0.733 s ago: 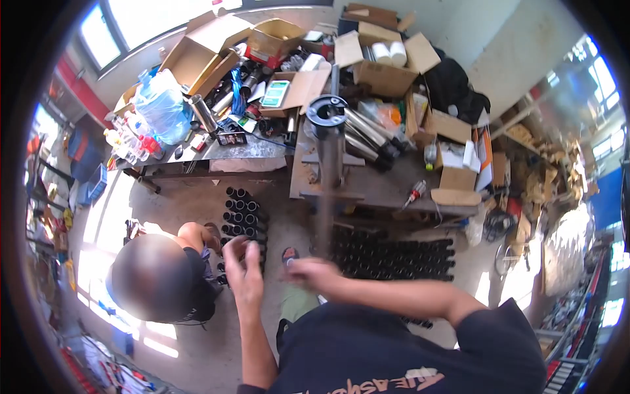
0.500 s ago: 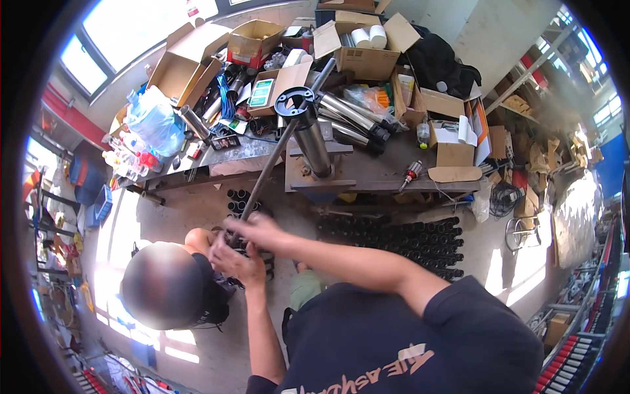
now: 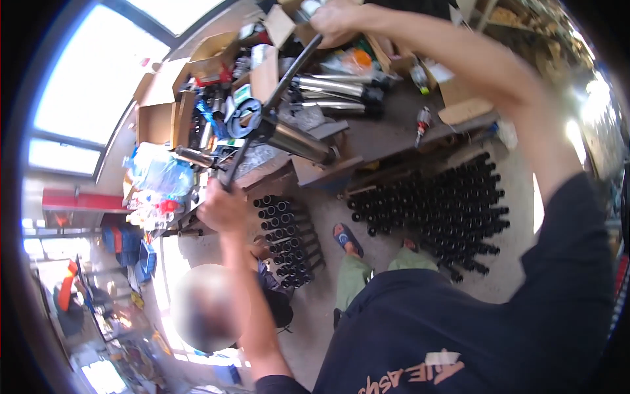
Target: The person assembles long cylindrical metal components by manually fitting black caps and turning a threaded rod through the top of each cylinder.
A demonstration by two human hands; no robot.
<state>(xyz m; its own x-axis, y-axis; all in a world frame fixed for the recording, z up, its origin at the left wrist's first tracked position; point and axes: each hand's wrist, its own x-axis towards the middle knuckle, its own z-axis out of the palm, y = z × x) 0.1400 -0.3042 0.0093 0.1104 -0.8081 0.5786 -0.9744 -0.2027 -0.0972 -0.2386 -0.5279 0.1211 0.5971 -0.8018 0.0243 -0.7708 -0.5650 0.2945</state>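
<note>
A long dark metal bar [image 3: 294, 72] slants across the head of a shiny metal tube [image 3: 302, 142]. The tube is fixed to the front of the workbench, and a round dark ring-shaped cap [image 3: 243, 119] sits at its upper end. My left hand [image 3: 222, 207] is closed round the bar's near end, left of the tube. Over the back of the bench, my right hand [image 3: 336, 23] grips the far end, with that arm stretched out. How the bar engages the cap is partly hidden.
Another person [image 3: 211, 308] crouches at lower left, close beneath my left arm. Black cylindrical parts [image 3: 453, 210] stand in rows on the floor, with a smaller group [image 3: 283, 240] nearby. On the bench [image 3: 394, 141] lie metal tubes [image 3: 338, 88], a red power tool [image 3: 422, 126] and cardboard boxes [image 3: 157, 108].
My hands have moved apart: both were together near the bar's low end, and now the right is at its far end. The bar has turned with the cap, and my view has shifted.
</note>
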